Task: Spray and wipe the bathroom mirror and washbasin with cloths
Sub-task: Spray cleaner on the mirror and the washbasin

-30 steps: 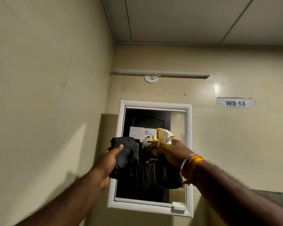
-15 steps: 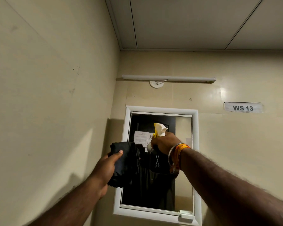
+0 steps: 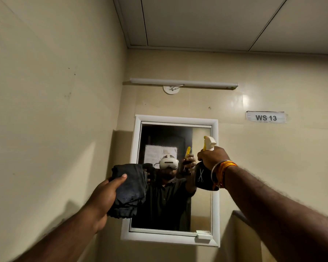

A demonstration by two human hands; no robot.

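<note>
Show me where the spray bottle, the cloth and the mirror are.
spray bottle (image 3: 204,178), head view, on its dark body below the right hand.
cloth (image 3: 130,188), head view, on the folded dark fabric.
mirror (image 3: 201,214), head view, on bare glass at lower right.

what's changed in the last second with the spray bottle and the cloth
The right hand has carried the spray bottle from the middle of the mirror to its right edge. The left hand still grips the dark cloth at the mirror's left side.
</note>
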